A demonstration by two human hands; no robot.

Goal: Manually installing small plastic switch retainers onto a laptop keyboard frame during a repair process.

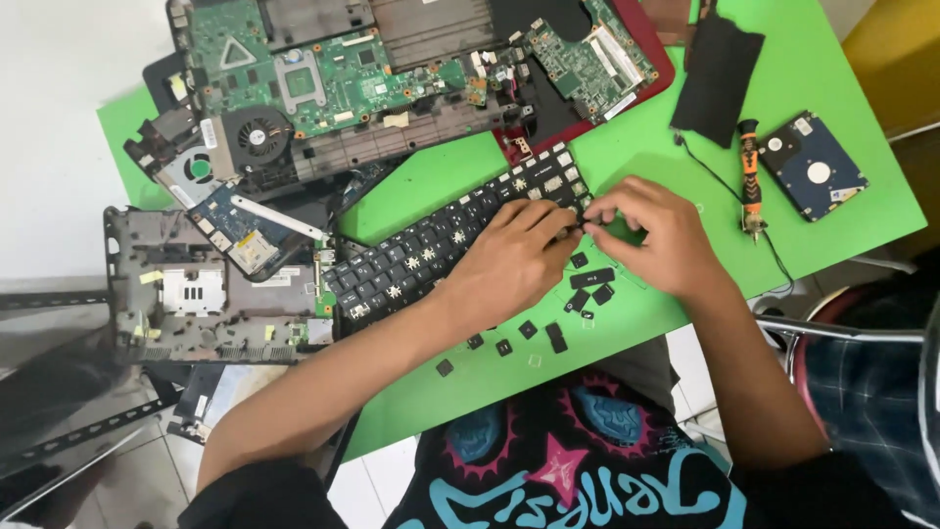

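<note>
The step in hand looks like pulling key caps off a black laptop keyboard that lies slantwise across the middle of the frame on the bright green surface. Many caps are already off, leaving pale switch spots along the board.

The left hand rests on the keyboard's right half, fingers curled down onto the keys. The right hand sits just right of it, at the board's right end, thumb and forefinger pinched on what seems a small black key cap; the piece itself is too small to tell for sure. The two hands nearly touch at the fingertips.

Loose black key caps lie scattered on the surface just below the hands, toward lower centre.

In my judgement, the next move calls for a light, careful pry so the tiny clips do not snap.

An orange-handled screwdriver and a bare hard drive lie at right; a green laptop mainboard fills the upper left.
</note>
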